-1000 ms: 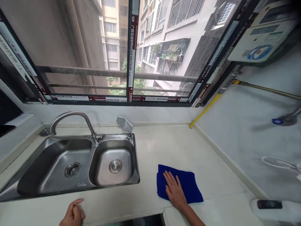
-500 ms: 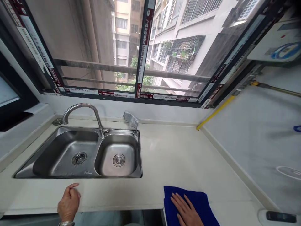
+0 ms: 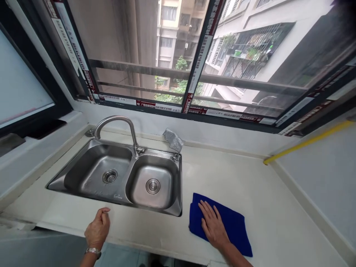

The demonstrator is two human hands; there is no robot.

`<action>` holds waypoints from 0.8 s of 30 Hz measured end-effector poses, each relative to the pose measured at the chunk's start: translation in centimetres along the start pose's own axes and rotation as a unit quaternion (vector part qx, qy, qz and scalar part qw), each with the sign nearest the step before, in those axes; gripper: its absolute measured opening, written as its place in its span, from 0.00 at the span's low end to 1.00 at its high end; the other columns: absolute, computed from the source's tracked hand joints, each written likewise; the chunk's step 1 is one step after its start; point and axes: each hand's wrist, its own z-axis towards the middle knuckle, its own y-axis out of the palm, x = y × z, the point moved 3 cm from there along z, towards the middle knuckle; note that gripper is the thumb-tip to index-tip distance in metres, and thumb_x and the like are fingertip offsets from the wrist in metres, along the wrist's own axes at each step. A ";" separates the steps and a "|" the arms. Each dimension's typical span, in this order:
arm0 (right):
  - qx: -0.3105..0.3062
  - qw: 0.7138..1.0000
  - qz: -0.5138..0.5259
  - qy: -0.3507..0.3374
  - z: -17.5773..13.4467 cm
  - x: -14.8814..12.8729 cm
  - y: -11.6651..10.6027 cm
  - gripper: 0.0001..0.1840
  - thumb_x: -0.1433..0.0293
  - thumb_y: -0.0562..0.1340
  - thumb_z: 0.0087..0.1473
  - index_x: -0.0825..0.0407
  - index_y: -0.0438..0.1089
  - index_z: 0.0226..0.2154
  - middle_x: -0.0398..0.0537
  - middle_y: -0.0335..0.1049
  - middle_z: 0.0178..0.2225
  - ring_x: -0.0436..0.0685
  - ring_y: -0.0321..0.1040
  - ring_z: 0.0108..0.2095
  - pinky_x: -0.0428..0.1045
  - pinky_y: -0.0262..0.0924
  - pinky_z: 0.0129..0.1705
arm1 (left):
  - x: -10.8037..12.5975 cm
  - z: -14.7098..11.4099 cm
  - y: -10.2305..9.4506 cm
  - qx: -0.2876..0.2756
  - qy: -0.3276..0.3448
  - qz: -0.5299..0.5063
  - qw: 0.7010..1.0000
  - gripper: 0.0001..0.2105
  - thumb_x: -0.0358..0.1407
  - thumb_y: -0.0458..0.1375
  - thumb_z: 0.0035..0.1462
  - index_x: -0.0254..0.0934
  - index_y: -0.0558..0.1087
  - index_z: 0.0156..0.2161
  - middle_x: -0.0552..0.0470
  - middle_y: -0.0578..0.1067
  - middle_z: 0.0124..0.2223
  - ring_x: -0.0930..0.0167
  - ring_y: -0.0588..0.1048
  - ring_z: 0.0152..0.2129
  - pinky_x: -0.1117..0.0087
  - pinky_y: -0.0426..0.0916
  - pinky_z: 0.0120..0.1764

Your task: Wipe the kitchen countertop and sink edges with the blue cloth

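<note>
A folded dark blue cloth point(image 3: 233, 224) lies on the pale countertop point(image 3: 222, 174), to the right of the sink. My right hand point(image 3: 213, 224) rests palm down on the cloth's left part, fingers stretched out flat and slightly apart. In front of the sink's left side, near the counter edge, is my left hand point(image 3: 98, 227). Its fingers are curled in, and I see nothing in them. A metal watch point(image 3: 93, 251) sits on that wrist.
A steel double-bowl sink point(image 3: 128, 181) with a curved faucet point(image 3: 130, 124) is set into the counter. Behind it, a silvery bubble-wrap piece point(image 3: 172, 140) covers something by the wall. A yellow pipe point(image 3: 306, 142) runs down at the right corner, below the window frame point(image 3: 194, 74).
My right hand and the blue cloth have moved forward, away from the counter's front edge. The left hand's index finger has curled in. The camera view has turned left.
</note>
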 end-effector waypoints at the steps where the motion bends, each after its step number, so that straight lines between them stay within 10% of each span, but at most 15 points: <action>1: 0.002 1.000 -0.003 -0.001 0.9 0.3 0.2 0.36 0.68 0.47 0.64 0.46 0.33 0.71 0.46 0.46 0.70 0.60 0.46 0.69 0.64 0.41 0.69 | -0.1 0.1 0.2 -0.001 0.001 0.006 1.000 0.21 0.41 0.39 0.67 0.43 0.73 0.52 0.48 0.72 0.24 0.60 0.71 0.24 0.67 0.53 0.28; 24: 0.013 1.000 -0.019 -0.010 24.5 8.7 6.1 0.33 0.67 0.46 0.63 0.51 0.48 0.69 0.49 0.51 0.69 0.58 0.47 0.68 0.62 0.38 0.69 | -1.4 0.4 1.5 -0.023 -0.078 0.026 0.996 0.20 0.40 0.39 0.70 0.41 0.72 0.51 0.51 0.74 0.25 0.62 0.71 0.25 0.70 0.52 0.29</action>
